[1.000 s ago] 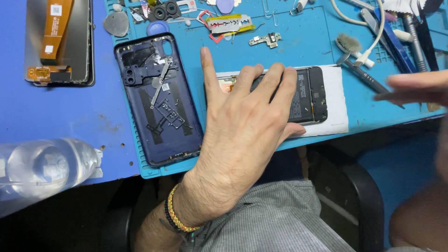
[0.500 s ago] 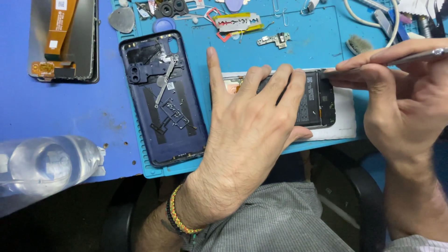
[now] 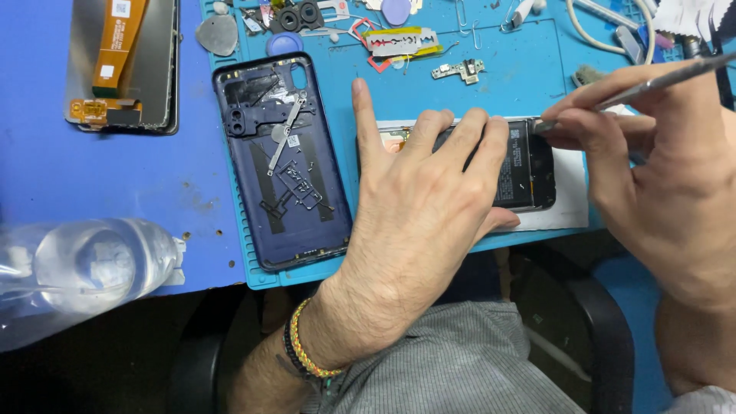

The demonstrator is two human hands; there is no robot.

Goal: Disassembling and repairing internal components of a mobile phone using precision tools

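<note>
- Presently, head view: left hand (image 3: 418, 207) lies flat, fingers spread, pressing down on an opened phone (image 3: 529, 165) with its black battery exposed, near the front edge of the blue repair mat (image 3: 529, 84).
- Right hand (image 3: 652, 169) is closed in a pinch on a thin metal tool (image 3: 659, 80); the tool's tip touches the phone's upper edge just beside the left fingertips.
- White sheet (image 3: 571, 199) lies under the phone.
- Dark blue back cover (image 3: 280, 165) lies inside-up on the mat's left edge, just beside the left hand.
- Display panel with orange flex cable (image 3: 123, 65) sits at the desk's far left corner.
- Clear plastic bottle (image 3: 92, 264) lies at the desk's front left edge.
</note>
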